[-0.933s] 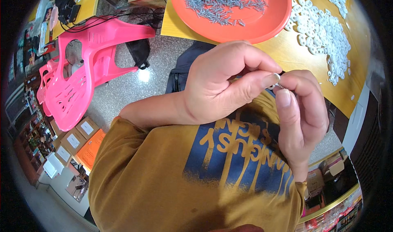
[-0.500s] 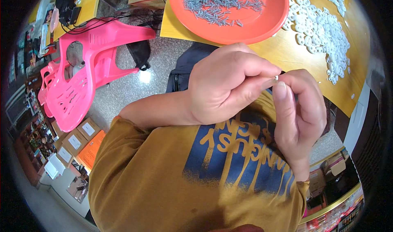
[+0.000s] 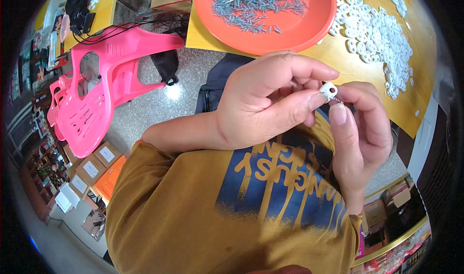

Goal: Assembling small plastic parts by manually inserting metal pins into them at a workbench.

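A red basin [image 3: 266, 38] of screws [image 3: 241, 14] sits on the table [image 3: 340, 59], loose white clips [image 3: 374, 32] to its right, a pink chair [image 3: 92, 102] to its left. Nearer me than the basin, my left hand [image 3: 261, 100] has its grip closed under the thumb on one small clip [image 3: 326, 90], white with a round hole. My right hand [image 3: 362, 124] pinches a ridged metal piece [image 3: 338, 100], probably a screw, beside it.

Light [image 3: 172, 91] gleams on the speckled grey floor [image 3: 129, 118] near a pink plastic chair [image 3: 106, 80].
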`<control>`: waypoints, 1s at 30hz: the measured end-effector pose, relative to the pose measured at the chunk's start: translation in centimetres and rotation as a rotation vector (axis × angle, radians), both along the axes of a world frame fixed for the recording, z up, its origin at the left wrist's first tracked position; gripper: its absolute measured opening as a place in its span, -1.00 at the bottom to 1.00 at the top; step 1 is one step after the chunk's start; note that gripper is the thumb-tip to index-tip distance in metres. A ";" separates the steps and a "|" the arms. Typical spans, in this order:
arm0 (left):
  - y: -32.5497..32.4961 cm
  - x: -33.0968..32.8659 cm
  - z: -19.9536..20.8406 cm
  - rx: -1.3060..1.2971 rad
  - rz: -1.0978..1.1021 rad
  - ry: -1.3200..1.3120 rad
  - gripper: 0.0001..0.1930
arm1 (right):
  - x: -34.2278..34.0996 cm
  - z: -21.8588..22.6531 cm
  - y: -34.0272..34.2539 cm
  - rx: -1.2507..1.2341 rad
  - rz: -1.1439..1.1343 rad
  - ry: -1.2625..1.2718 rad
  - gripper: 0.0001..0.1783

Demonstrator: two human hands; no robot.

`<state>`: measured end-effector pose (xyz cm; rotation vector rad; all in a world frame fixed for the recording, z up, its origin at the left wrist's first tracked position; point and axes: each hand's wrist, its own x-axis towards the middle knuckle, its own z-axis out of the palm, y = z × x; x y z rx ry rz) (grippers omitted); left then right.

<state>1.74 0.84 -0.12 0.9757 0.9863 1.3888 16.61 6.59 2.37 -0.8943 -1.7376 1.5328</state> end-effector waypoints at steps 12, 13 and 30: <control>0.3 0.4 -0.3 -0.034 -0.003 -0.036 -0.78 | -0.3 -0.9 0.7 0.139 -0.087 -0.047 -0.94; 0.3 0.6 -0.2 -0.092 0.029 -0.083 -0.79 | -0.3 -0.9 0.8 0.161 -0.082 -0.058 -0.94; 1.4 1.3 -0.6 -0.224 0.089 -0.207 -0.84 | 1.2 -1.3 2.7 0.296 -0.046 -0.226 -0.91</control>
